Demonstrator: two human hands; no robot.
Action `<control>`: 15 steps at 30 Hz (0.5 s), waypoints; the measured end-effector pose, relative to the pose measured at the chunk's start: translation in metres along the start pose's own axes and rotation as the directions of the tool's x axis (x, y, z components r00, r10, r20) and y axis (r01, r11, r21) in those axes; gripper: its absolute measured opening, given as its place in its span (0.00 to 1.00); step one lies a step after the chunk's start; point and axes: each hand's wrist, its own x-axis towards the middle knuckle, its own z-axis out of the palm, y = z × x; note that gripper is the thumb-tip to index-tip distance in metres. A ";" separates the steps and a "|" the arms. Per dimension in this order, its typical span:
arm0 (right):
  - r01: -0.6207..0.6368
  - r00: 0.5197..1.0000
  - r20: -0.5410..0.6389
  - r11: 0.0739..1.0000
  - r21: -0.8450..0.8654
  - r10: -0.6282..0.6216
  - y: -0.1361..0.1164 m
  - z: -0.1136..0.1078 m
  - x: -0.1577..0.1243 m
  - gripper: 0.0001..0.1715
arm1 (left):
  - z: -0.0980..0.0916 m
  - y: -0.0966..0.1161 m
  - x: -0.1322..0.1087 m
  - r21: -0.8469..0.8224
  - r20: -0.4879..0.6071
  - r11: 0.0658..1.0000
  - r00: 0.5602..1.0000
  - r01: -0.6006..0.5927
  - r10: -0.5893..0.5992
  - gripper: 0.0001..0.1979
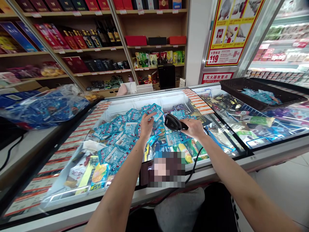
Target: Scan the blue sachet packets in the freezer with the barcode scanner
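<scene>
- Black scanner clenched in right hand, over open freezer (cord trails down).
- Left hand pinches blue packet atop the packet pile, just beside the scanner.

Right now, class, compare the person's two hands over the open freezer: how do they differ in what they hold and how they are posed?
The left hand pinches a thin blue packet at its fingertips, while the right hand wraps fully around a black barcode scanner. The left hand reaches down onto the pile of blue packets; the right hand hangs above it, scanner head aimed toward the left hand. A cable trails from the right hand only. Both are bare.
</scene>
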 end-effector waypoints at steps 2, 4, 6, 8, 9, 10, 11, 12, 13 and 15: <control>0.001 1.000 -0.014 1.000 -0.002 -0.001 0.001 0.001 0.000 0.21 | 0.000 0.000 -0.001 -0.009 0.014 1.000 1.000 -0.005 0.005 0.17; 0.003 1.000 -0.026 1.000 -0.001 -0.003 0.001 0.001 0.000 0.21 | 0.000 0.000 -0.001 -0.017 0.026 1.000 1.000 -0.007 0.008 0.17; 0.008 1.000 -0.029 1.000 0.001 -0.008 0.001 0.001 0.000 0.21 | 0.000 0.000 -0.001 -0.019 0.028 1.000 1.000 -0.011 0.011 0.17; 0.006 1.000 -0.025 1.000 0.002 -0.006 0.001 0.000 0.000 0.21 | 0.000 0.000 -0.001 -0.020 0.030 1.000 0.999 -0.017 0.018 0.17; 0.004 1.000 -0.021 1.000 0.001 -0.004 0.001 0.000 0.000 0.21 | 0.000 0.001 -0.001 -0.020 0.032 1.000 0.999 -0.019 0.020 0.17; 0.004 1.000 -0.018 1.000 0.000 -0.004 0.001 0.000 0.000 0.21 | 0.000 0.001 -0.001 -0.018 0.032 1.000 0.999 -0.020 0.021 0.17; 0.004 1.000 -0.018 1.000 -0.001 -0.004 0.001 0.000 0.000 0.21 | 0.000 0.001 -0.001 -0.015 0.032 1.000 0.999 -0.020 0.020 0.17; 0.007 1.000 -0.022 1.000 -0.002 -0.007 0.001 0.000 0.000 0.21 | 0.000 0.001 -0.001 -0.012 0.031 1.000 0.999 -0.020 0.021 0.17; 0.011 1.000 -0.026 1.000 -0.003 -0.011 0.001 0.000 0.000 0.21 | 0.000 0.001 -0.001 -0.007 0.029 1.000 0.999 -0.023 0.023 0.17; 0.016 0.999 -0.032 1.000 -0.005 -0.016 0.001 0.000 0.000 0.20 | 0.000 0.001 0.000 -0.002 0.028 1.000 0.999 -0.024 0.024 0.17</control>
